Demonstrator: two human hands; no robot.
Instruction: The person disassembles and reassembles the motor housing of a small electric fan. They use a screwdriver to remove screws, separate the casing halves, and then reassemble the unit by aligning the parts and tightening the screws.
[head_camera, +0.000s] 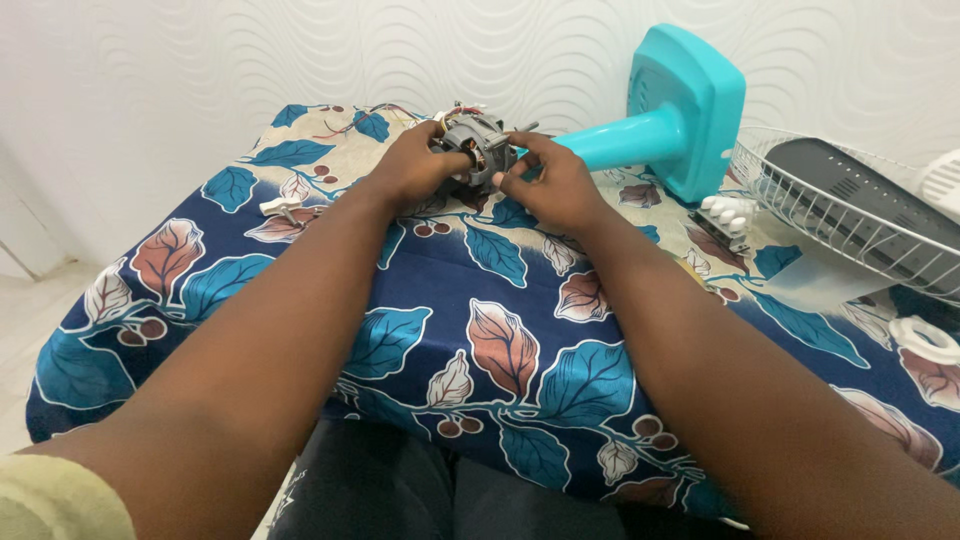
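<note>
- Head view: the motor (478, 148), a grey fan motor with visible copper windings and a short metal shaft, sits at the far edge of the tabletop (440, 300), which is covered by a blue cloth with a leaf print.
- Head view: the left hand (412, 170) is wrapped around the left side of the motor; its grip is closed on the housing, fingers curled over the top.
- Head view: the right hand (552, 185) is on the right side of the motor; its grip pinches the motor near the front face, thumb and forefinger pressed onto it. The exact part pinched appears to be the edge of the housing, though the fingers hide it.
- Head view: thin coloured wires (372, 112) trail from the motor toward the left, lying on the cloth behind the left hand.
- Head view: the turquoise fan stand (670, 115) lies on its side just right of the motor, its pole pointing toward the motor and its square base away from it.
- Head view: a white switch block (727, 214) lies right of the motor, below the stand's base.
- Head view: a white wire fan guard (850, 200) rests well to the right of the motor, at the tabletop edge.
- Head view: a small white plastic piece (281, 207) lies left of the motor, near the left forearm.
</note>
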